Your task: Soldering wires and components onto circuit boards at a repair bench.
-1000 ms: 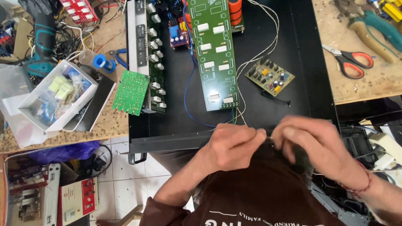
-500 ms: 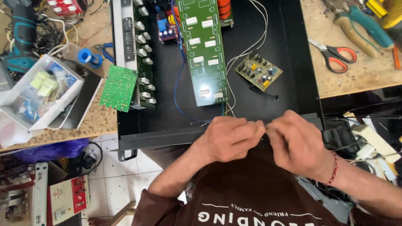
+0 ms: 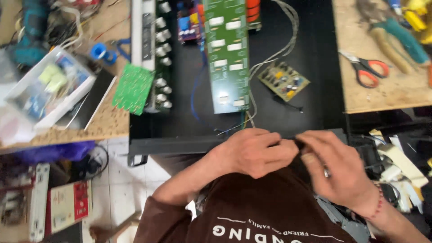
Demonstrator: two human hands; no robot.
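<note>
Hands pinch thin wires at front lip of open black amplifier chassis.

Left hand & right hand meet, fingers closed on wire ends; exact grip blurred. Wires prob. light, limp, fragile — best held nr tips. Long green circuit board beyond.

hands: 2, left hand and right hand | green circuit boards: 3, long board, small loose board, small populated board | scissors: 1 | pliers: 1 | clear plastic box: 1 | blue tape roll: 1
</note>
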